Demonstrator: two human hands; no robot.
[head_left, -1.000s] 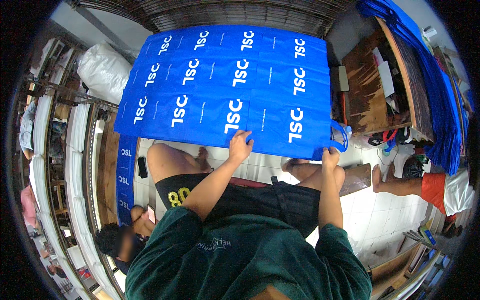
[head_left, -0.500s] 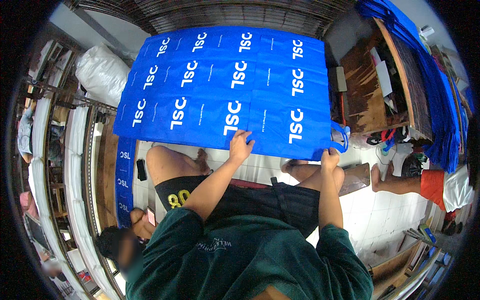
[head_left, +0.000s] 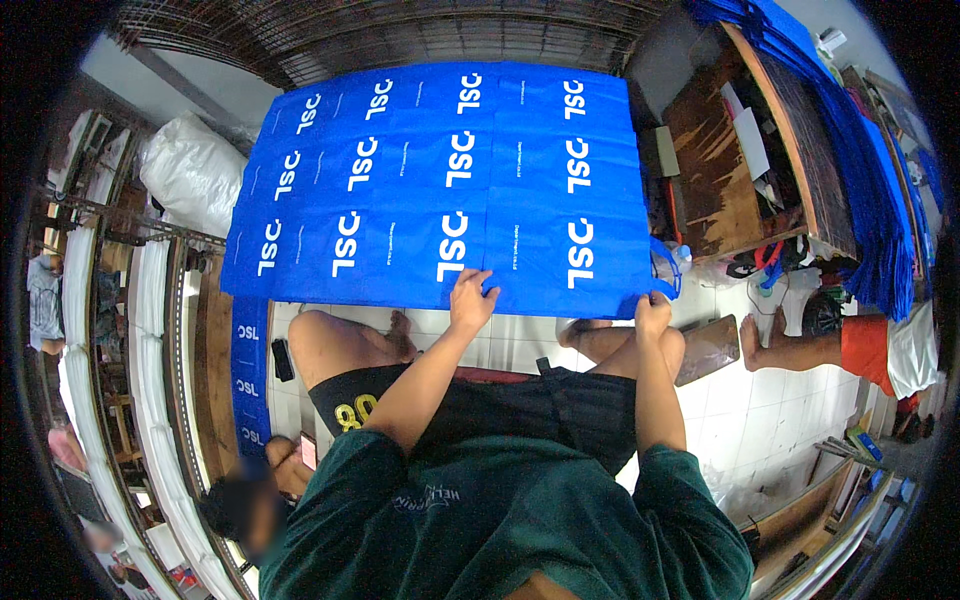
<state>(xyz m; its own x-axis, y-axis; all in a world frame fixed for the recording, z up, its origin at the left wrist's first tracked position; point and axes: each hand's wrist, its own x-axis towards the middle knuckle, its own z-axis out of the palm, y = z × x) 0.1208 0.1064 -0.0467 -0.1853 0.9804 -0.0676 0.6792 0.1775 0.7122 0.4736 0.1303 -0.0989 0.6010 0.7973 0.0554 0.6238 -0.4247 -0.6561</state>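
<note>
Unmoved: blue bag (head_left: 560, 240) under both hands

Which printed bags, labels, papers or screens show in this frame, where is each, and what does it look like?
Blue bags: laid flat in overlapping rows on the floor ahead, white lettering; left hand and right hand on their near edge.
Blue strip: lower left, narrow, white lettering.
White paper: on the wooden bench, upper right.
Phone: dark, on the floor tiles, left.
</note>
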